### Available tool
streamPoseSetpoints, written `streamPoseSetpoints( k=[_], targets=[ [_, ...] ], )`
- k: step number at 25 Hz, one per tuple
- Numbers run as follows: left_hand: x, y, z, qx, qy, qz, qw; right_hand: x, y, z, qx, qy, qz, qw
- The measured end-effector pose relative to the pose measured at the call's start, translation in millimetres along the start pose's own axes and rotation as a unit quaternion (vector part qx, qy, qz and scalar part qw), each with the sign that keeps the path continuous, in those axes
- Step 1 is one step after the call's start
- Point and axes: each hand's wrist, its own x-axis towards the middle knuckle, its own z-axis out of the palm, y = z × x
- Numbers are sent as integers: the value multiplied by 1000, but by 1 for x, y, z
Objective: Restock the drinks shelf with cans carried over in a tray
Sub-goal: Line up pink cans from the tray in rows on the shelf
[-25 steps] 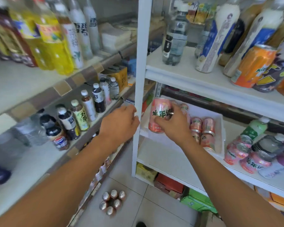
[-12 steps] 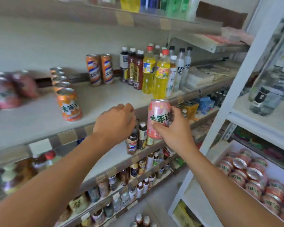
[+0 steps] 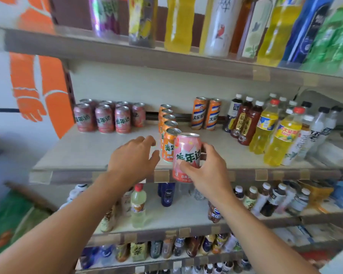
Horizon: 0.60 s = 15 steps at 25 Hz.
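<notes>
My right hand (image 3: 205, 171) grips a pink can (image 3: 186, 153) upright, just in front of the drinks shelf (image 3: 91, 153) and level with its front edge. My left hand (image 3: 133, 159) hovers empty beside it, fingers apart, over the shelf's front edge. Behind the held can, a row of orange cans (image 3: 167, 123) runs toward the back. Several matching pink cans (image 3: 105, 117) stand in a group at the back left of the same shelf. The tray is out of view.
Two tall orange-and-white cans (image 3: 206, 113) and several bottles (image 3: 273, 131) fill the shelf's right half. Large bottles (image 3: 216, 26) line the shelf above. Lower shelves (image 3: 166, 220) hold small bottles. An orange-painted wall (image 3: 36, 86) bounds the left.
The view has swung left from the white rack with the tray to the drinks shelf. My right hand carried the pink can along and now holds it at the shelf's front edge.
</notes>
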Motion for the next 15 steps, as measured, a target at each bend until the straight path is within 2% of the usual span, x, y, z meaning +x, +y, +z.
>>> streamPoseSetpoints(
  k=[3, 7, 15],
  targets=[
    [-5, -43, -15, -1, 21, -12, 1000, 7, -29, 46, 7, -11, -16, 1000],
    [-6, -99, -23, -5, 26, -23, 999, 15, -54, 99, 10, 12, -31, 999],
    [16, -151, -15, -24, 3, -19, 1000, 52, -57, 156, -1, 32, 1, 999]
  ],
)
